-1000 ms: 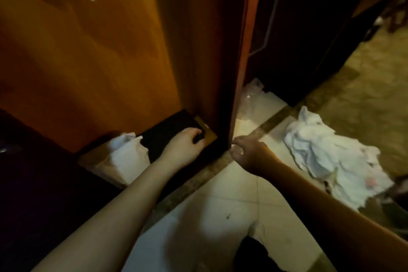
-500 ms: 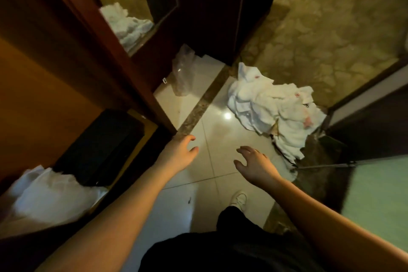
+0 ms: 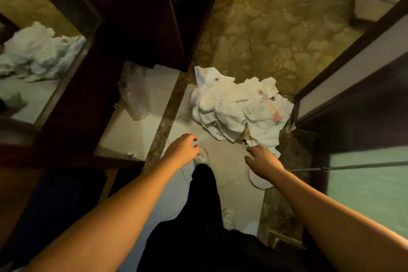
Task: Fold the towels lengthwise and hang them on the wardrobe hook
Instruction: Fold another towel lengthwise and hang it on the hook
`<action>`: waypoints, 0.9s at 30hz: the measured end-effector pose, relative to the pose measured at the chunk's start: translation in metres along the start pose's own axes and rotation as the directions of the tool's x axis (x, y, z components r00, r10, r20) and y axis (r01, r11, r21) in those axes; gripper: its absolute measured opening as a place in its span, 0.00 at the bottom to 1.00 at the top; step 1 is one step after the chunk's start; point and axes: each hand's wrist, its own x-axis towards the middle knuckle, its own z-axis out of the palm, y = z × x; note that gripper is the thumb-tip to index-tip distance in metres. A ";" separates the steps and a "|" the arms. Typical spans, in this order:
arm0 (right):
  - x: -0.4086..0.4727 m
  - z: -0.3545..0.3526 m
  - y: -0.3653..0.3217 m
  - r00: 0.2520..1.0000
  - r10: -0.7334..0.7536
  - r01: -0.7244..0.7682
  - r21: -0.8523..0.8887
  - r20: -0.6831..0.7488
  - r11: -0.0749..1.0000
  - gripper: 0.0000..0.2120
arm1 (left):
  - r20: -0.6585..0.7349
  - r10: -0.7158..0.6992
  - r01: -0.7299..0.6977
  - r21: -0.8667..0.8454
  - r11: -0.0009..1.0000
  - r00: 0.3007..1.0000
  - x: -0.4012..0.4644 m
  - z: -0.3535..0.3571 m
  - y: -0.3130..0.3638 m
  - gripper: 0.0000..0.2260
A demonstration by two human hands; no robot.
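Observation:
A crumpled pile of white towels (image 3: 234, 108) with small red and black emblems lies on the pale floor tiles ahead of me. My right hand (image 3: 262, 158) reaches down just below the pile's near edge, fingers loosely bent, holding nothing. My left hand (image 3: 184, 149) hangs lower left of the pile, apart from it, fingers loosely curled and empty. The dark wooden wardrobe door (image 3: 92, 86) stands at the left. No hook is in view.
A mirror (image 3: 42, 55) on the left shows the towel pile's reflection. A clear plastic bag (image 3: 134, 93) leans by the wardrobe. My dark trousers and white shoes (image 3: 228, 218) stand on the tiles. A dark-framed glass door (image 3: 353, 99) borders the right; patterned carpet (image 3: 276, 20) lies beyond.
My view has swung from the wardrobe's inside down to the floor. Both hands left the wardrobe's bottom edge and moved toward the towel pile, the right one coming close to it.

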 end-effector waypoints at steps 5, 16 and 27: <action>0.111 -0.037 0.015 0.995 0.102 -0.103 0.054 0.019 0.993 0.20 | 0.085 0.039 -0.041 0.024 0.999 0.996 0.130 -0.026 0.030 0.16; 0.337 -0.042 0.045 0.956 0.277 -0.294 0.359 0.100 0.886 0.12 | 0.207 0.022 -0.036 0.063 0.997 0.978 0.380 -0.022 0.062 0.16; 0.535 0.077 0.126 0.876 0.378 -0.482 0.545 0.299 0.686 0.20 | 0.260 -0.236 0.255 -0.042 0.966 0.936 0.579 0.147 0.019 0.23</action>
